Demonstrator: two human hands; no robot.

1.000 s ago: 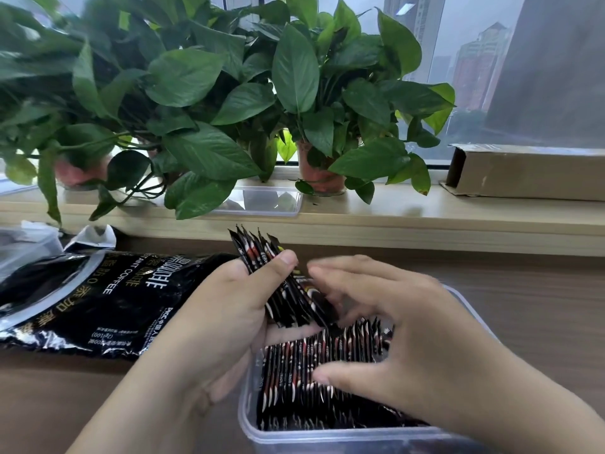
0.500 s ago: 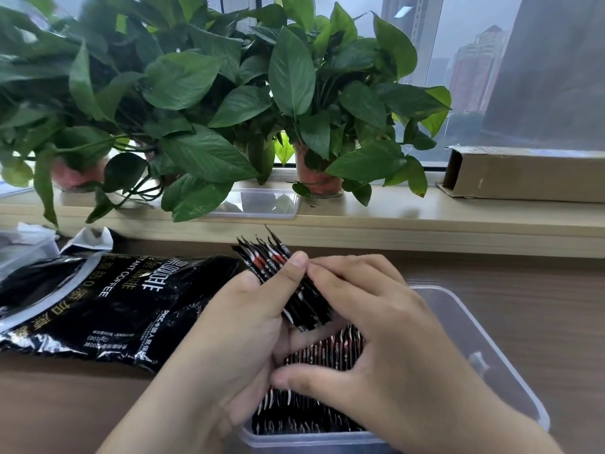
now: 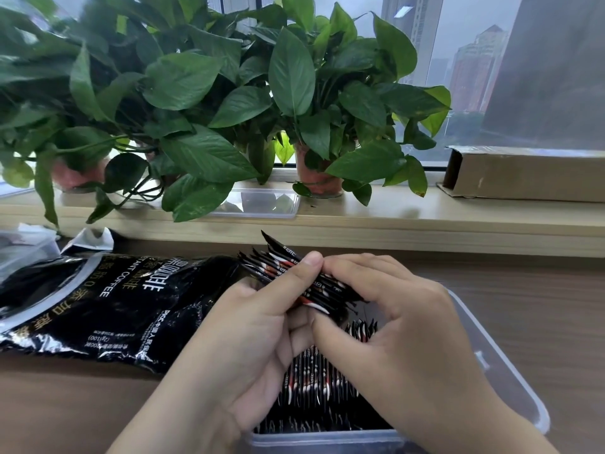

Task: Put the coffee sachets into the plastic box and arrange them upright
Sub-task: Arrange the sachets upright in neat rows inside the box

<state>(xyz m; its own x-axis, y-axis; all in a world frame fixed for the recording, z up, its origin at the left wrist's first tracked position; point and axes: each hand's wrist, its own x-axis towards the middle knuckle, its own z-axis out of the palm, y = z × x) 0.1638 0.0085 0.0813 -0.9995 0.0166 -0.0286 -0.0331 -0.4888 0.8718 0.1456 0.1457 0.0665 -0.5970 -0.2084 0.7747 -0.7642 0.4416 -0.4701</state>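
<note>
While the fanned bundle of sachets (image 3: 288, 273) sits tilted above the far end of the plastic box (image 3: 505, 381), we grip it from both sides. Our left hand (image 3: 248, 342) curls round it with the thumb pressed across the top. Our right hand (image 3: 406, 329) pinches its other end, fingers over and thumb beneath. Below our palms, more sachets (image 3: 311, 381) stand on edge in the box, packed in a row. They are slim, glossy black strips with red and white marks (the print is too small to read). The box is clear, thin-walled and rectangular, with rounded corners. Just left of it a crinkled, shiny black coffee bag (image 3: 114, 303) lies flat on the brown wood-grain table (image 3: 540, 306).
</note>
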